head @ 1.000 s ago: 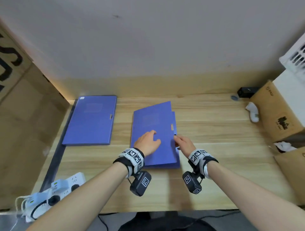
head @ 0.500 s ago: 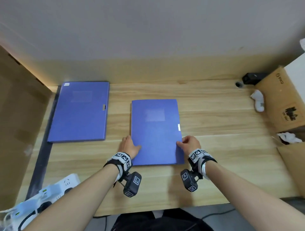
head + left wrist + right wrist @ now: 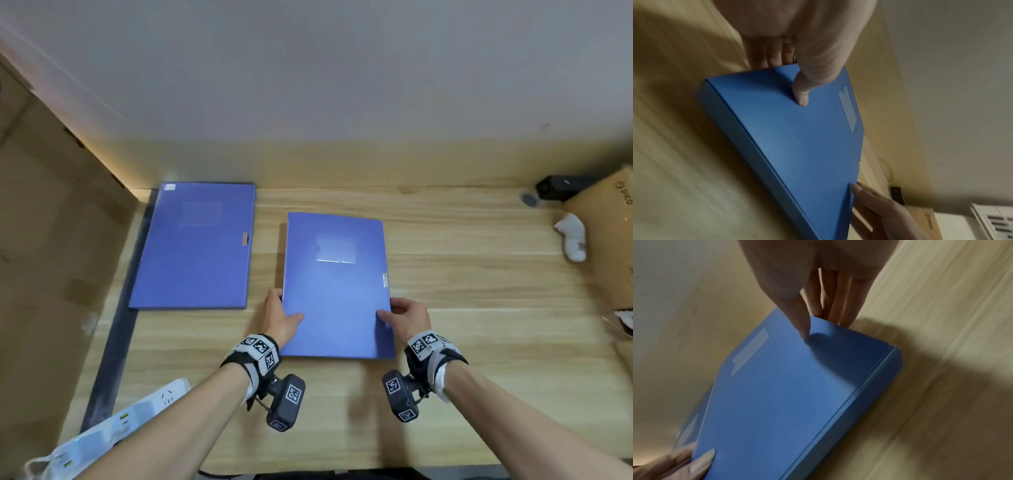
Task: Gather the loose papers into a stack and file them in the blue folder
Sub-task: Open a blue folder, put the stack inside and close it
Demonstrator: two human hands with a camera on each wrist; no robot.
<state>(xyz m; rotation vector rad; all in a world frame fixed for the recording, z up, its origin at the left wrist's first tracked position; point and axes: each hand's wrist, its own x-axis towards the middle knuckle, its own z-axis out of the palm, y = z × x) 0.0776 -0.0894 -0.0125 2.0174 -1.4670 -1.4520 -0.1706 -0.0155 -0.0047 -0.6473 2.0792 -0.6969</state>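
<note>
Closed flat blue plastic folder (image 3: 337, 284) lying mid-desk on pale wooden desk (image 3: 479, 281). Left hand (image 3: 278, 317) pinching left edge, right hand (image 3: 407, 317) pinching right edge, thumbs on cover; probably squaring it. No loose papers visible; presumably filed.

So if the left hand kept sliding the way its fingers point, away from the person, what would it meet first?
Probably nothing: the left hand grips the closed blue folder, and bare wooden desk runs to the wall.
</note>
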